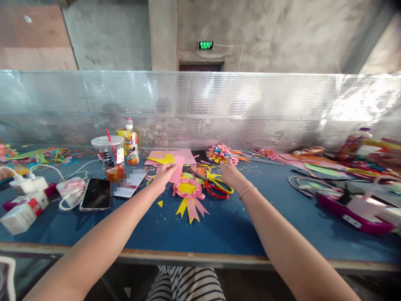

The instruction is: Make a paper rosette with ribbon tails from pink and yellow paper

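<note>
Clear plastic cup (108, 155) with a red straw, holding a dark drink, stands at the left of the blue bench (238, 221), beside an orange-labelled bottle (131, 146) part-full of juice; a sweeping forearm could tip either onto the black phone (95, 193). The left hand (165, 174) pinches a pink paper sheet (176, 169), just above a pink-and-yellow paper rosette (188, 193). Red and yellow scissors (216, 187) lie between the hands, where a finger might catch. The right hand (229, 172), fingers curled, touches a multicoloured paper flower (221, 154); whether it grips cannot be told.
</note>
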Tool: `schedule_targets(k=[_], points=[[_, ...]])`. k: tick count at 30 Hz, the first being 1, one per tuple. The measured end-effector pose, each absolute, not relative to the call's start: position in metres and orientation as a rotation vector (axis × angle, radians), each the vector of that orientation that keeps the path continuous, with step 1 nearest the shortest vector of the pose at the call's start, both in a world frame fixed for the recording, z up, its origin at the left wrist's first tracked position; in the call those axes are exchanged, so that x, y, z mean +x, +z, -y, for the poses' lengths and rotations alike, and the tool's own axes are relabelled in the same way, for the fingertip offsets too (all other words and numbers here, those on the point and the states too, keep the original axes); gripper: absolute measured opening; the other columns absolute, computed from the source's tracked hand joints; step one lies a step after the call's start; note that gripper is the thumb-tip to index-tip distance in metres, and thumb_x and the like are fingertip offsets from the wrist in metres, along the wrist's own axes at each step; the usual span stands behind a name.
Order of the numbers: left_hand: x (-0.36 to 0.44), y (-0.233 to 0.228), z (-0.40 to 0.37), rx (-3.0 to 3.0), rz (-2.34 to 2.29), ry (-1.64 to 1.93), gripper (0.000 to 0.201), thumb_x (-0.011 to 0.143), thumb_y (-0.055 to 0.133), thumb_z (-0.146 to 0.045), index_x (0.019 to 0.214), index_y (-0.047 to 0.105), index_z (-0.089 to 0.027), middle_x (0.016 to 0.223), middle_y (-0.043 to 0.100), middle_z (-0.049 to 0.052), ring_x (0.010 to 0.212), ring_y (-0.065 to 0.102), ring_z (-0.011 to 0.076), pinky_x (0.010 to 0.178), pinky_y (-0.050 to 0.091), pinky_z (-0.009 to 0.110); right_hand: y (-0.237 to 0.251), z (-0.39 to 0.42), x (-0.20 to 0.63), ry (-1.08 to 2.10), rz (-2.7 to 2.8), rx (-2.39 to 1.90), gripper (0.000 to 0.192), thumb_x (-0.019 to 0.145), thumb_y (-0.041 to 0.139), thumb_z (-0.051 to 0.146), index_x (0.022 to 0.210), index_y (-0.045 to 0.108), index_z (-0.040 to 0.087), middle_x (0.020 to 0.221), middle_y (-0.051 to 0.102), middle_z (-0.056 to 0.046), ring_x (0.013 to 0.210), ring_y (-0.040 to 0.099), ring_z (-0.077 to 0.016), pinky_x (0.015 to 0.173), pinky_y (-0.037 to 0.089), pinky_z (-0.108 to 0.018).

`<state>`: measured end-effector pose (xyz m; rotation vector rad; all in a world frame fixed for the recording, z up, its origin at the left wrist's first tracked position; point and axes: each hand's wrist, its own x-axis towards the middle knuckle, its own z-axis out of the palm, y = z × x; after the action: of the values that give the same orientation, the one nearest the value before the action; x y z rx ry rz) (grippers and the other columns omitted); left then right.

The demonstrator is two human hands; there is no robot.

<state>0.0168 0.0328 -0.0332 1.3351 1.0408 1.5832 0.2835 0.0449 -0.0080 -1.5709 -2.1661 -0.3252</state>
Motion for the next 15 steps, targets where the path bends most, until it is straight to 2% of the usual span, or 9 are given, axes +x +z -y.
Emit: schedule_targets(k=[4,6,10,15], points=[[0.016,-0.031,-0.031,1.393,-1.036,1.620,0.022,0.060,0.068,-0.037,0.069,0.066,-0.016,0.064,0.061,0.000,0.062,0.052,0.0117,0.061,0.038,0.022,0.000,-0.029,0.263,-0.210,2.395,-1.757,0.018,0.072,0.052,0.022,0.076,0.067,0.012,0.080,0.066,-0.017,0.076,0.061,-0.0231,0.063,0.043,-0.028],[0.015,-0.030,-0.030,1.382,-1.033,1.616,0.024,0.060,0.068,-0.038,0.067,0.063,-0.016,0.054,0.054,-0.004,0.050,0.045,0.0080,0.050,0.034,0.020,0.002,-0.022,0.255,-0.129,2.504,-1.862,0.020,0.070,0.053,0.024,0.077,0.068,0.013,0.082,0.067,-0.017,0.070,0.063,-0.0221,0.057,0.043,-0.027],[0.016,-0.031,-0.029,1.331,-0.994,1.591,0.028,0.061,0.067,-0.040,0.064,0.055,-0.016,0.046,0.040,-0.008,0.038,0.036,0.0045,0.039,0.028,0.018,-0.002,-0.017,0.250,-0.070,2.564,-1.939,0.027,0.066,0.052,0.019,0.084,0.068,0.009,0.089,0.067,-0.020,0.071,0.064,-0.0234,0.054,0.042,-0.027],[0.020,-0.027,-0.024,1.233,-0.891,1.579,0.032,0.062,0.066,-0.044,0.068,0.051,-0.016,0.047,0.045,-0.007,0.039,0.044,0.0056,0.041,0.039,0.017,-0.008,-0.030,0.252,-0.001,2.585,-1.944,0.032,0.065,0.056,0.022,0.090,0.066,0.007,0.088,0.068,-0.018,0.073,0.065,-0.0227,0.056,0.043,-0.025]])
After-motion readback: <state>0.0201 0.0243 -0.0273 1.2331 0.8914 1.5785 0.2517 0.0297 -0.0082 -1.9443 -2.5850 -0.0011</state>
